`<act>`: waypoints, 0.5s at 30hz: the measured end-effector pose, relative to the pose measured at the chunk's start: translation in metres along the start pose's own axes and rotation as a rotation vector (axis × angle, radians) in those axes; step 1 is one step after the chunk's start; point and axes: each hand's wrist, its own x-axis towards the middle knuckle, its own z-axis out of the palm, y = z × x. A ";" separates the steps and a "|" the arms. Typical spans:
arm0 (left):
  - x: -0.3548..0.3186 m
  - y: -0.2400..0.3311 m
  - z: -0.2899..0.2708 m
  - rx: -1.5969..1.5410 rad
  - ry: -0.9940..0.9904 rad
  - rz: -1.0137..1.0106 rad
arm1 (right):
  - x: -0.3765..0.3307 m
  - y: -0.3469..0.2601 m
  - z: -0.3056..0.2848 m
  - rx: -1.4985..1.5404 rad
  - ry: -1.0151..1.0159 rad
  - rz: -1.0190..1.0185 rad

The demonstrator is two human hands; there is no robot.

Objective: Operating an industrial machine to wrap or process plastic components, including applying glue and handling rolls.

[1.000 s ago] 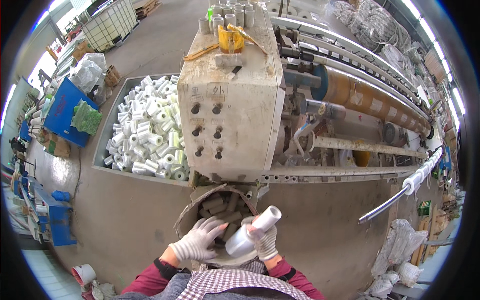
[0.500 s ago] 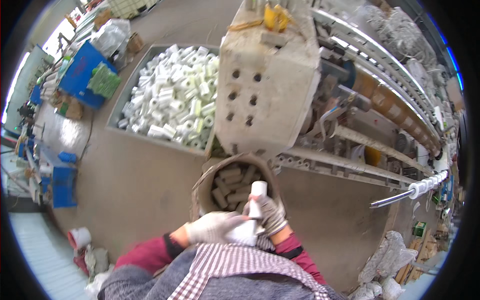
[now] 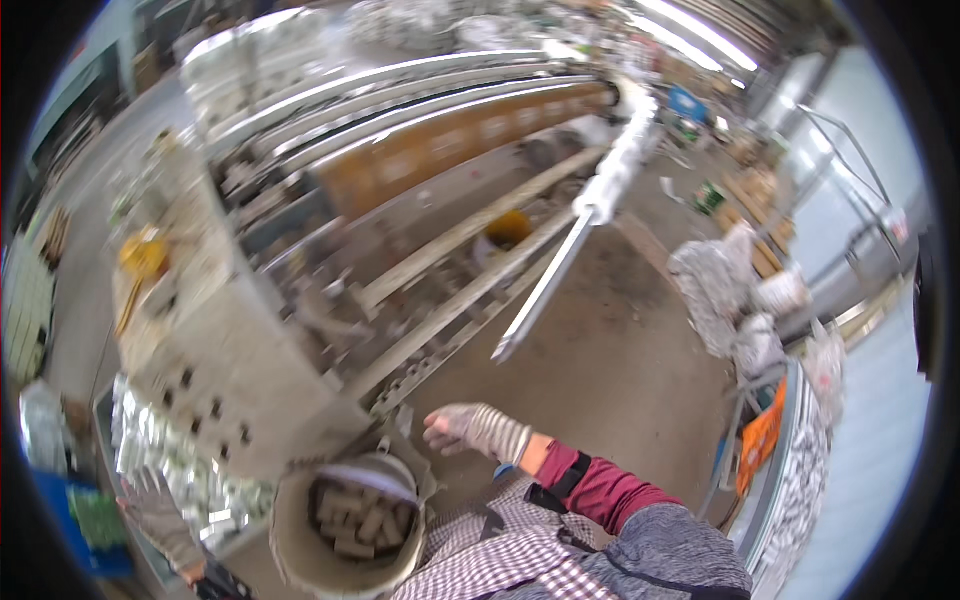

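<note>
My left hand (image 3: 162,517), in a pale work glove, reaches out at the lower left with its fingers stretched apart. It is over or beside the large bin of white rolls (image 3: 140,430), with nothing visible in it. Right of the tub, my right hand (image 3: 475,430) is gloved too, with bare fingertips. Its fingers are loosely bent, and I see nothing in them. Between the hands stands a round tub (image 3: 283,540) holding several brown cardboard cores (image 3: 352,520). A clear film or sheet hangs at the tub's far rim.
A machine with a dented pale end panel (image 3: 240,340) and a long brown roller (image 3: 440,150) stands ahead. From its right end a metal shaft (image 3: 545,290) carrying white rolls (image 3: 605,185) juts toward me. White sacks (image 3: 710,285) and an orange item (image 3: 762,440) are at right.
My view has swung to the right. My hands, earlier together at a white roll over the tub, are now apart, left one out toward the bin; the roll is no longer in them.
</note>
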 end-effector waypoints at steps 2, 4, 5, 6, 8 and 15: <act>-0.018 -0.058 0.036 0.083 -0.297 -0.096 | -0.043 -0.054 -0.098 0.199 0.181 -0.268; -0.091 -0.114 0.093 0.331 -0.714 -0.356 | -0.089 -0.110 -0.184 0.342 0.393 -0.589; -0.127 -0.150 0.119 0.380 -0.848 -0.450 | -0.104 -0.120 -0.291 0.252 0.295 -0.713; -0.158 -0.171 0.138 0.479 -0.936 -0.495 | -0.114 -0.162 -0.300 0.449 0.544 -0.646; -0.225 -0.232 0.181 0.516 -0.846 -0.671 | -0.136 -0.230 -0.376 0.423 0.743 -0.796; -0.348 -0.305 0.305 0.538 -0.643 -0.914 | -0.095 -0.480 -0.620 0.237 0.790 -0.793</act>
